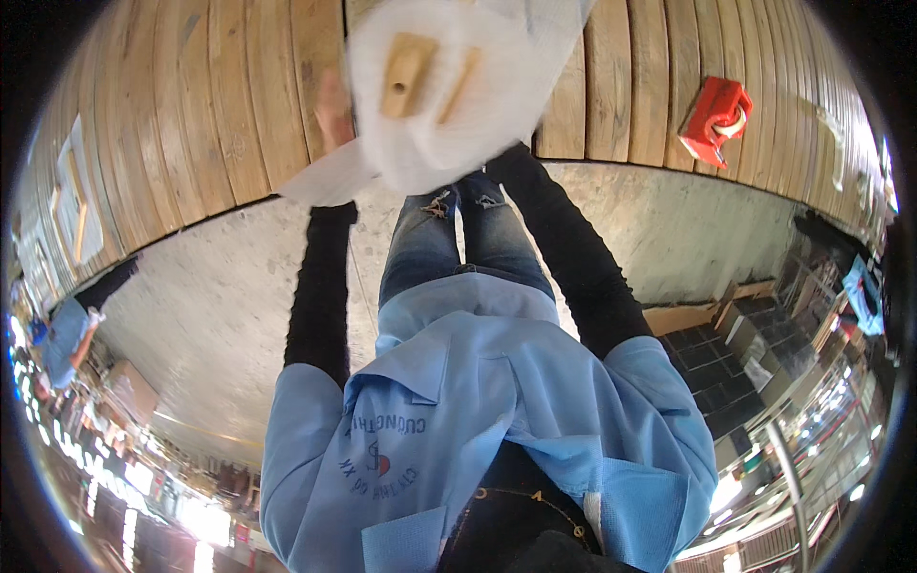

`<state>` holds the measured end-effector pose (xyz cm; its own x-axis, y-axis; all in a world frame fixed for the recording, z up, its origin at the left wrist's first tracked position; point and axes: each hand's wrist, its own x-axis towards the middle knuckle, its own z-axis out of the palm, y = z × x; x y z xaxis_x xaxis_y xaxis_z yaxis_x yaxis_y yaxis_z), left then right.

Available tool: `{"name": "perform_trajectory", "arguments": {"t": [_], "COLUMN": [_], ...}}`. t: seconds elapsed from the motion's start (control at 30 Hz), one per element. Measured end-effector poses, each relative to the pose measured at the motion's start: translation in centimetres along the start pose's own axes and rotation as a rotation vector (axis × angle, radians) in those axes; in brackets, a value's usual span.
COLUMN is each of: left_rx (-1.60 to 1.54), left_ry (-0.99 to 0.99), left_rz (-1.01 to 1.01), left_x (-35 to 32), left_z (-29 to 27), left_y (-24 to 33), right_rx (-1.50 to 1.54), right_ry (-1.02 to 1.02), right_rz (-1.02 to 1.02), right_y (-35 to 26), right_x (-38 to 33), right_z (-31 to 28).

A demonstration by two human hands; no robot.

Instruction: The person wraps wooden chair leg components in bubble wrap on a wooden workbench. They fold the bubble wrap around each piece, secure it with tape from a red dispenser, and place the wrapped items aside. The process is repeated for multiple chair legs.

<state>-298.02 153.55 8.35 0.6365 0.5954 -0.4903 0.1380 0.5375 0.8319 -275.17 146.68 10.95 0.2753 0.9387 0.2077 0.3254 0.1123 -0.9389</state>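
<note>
Workbench [191, 115] of wide pale wooden planks, edge curving above grey concrete floor [239, 296]; on it: red tape dispenser [714, 119] at right, white foam sheet [449, 86] bearing small wooden blocks [406, 72], framed flat piece [76, 196] at far left

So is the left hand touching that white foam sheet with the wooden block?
Touching. The head view shows the left hand blurred against the edge of the white foam sheet, no gap between them; the wooden block lies inside.

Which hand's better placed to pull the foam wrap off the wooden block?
Left, probably. The left hand shows at the foam wrap's loose edge, free to peel. The right hand is hidden under the wrap, seemingly supporting the wooden block.
</note>
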Motion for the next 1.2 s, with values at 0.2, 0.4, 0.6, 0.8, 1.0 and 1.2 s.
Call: {"name": "perform_trajectory", "arguments": {"t": [0.2, 0.4, 0.6, 0.8, 1.0, 1.2], "left_rx": [0.859, 1.082, 1.091, 1.108, 1.105, 1.096], "left_ry": [-0.248, -0.287, -0.261, -0.233, -0.242, -0.236], "left_rz": [0.176, 0.314, 0.350, 0.316, 0.306, 0.312], "left_x": [2.7, 6.9, 10.2, 10.0, 9.9, 9.4], "left_z": [1.1, 6.4, 8.9, 10.0, 10.8, 11.4], "left_y": [12.0, 13.7, 11.2, 12.0, 12.6, 13.0], "right_rx": [-0.174, -0.326, -0.208, -1.029, -0.190, 0.014], "right_ry": [-0.117, -0.174, 0.682, 1.223, 0.931, 0.735], "right_rz": [-0.080, -0.179, 0.317, 0.295, 0.878, 0.946], "right_y": [-3.5, -0.5, 4.1, 10.3, 15.8, 14.6], "right_x": [2.2, 5.1, -4.8, -11.8, -13.1, -12.2], "right_z": [-1.8, -7.3, -15.5, -39.1, -50.1, -49.3]}}
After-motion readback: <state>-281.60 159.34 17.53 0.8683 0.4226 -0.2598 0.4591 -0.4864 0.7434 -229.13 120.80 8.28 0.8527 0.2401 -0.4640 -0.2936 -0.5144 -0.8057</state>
